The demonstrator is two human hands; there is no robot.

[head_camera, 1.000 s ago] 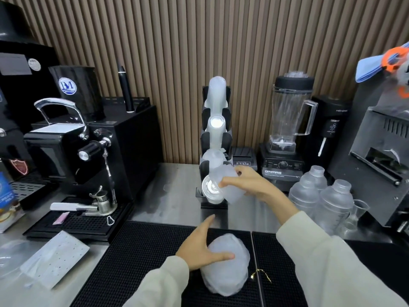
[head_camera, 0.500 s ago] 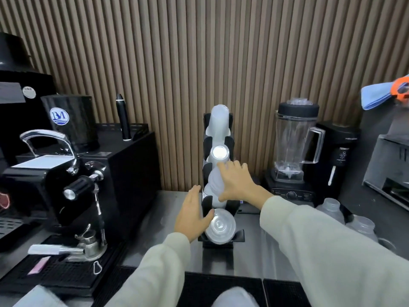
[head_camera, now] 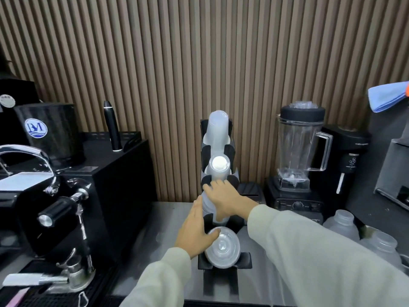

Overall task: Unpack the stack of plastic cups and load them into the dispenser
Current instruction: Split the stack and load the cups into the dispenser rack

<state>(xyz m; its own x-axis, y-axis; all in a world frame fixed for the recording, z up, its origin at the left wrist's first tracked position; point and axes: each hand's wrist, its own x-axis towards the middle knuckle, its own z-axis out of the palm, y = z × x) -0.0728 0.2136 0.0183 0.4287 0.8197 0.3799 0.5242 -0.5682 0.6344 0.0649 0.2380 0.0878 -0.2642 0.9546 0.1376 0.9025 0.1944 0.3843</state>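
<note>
Right hand [head_camera: 225, 201] is lying over a translucent plastic cup stack [head_camera: 207, 203] in the third slot of the black tiered cup dispenser [head_camera: 204, 150], fingers curled round the stack, thumb side hidden, most likely seating it into the cradle. Left hand [head_camera: 194, 233] is resting against the dispenser's left side, fingers fairly straight, fingertips touching the rim of the clear round cup bottom [head_camera: 222, 248] poking out of the lowest slot; probably bracing the frame so it isn't sliding back while the stack goes in. Top slot is holding a tall frosted cup stack [head_camera: 217, 127] standing proud above the frame; second slot is showing a white-capped stack end [head_camera: 218, 162].

Room: dispenser is backing close to the brown slatted wall [head_camera: 168, 63], so no retreat rearward. Black espresso machine [head_camera: 66, 196] is sitting near on the left, clear-jug blender [head_camera: 296, 151] near on the right, frosted plastic bottles [head_camera: 342, 222] just beside the right sleeve. Steel counter [head_camera: 170, 213] ahead of the dispenser is giving the only free pull-out path, toward the person.
</note>
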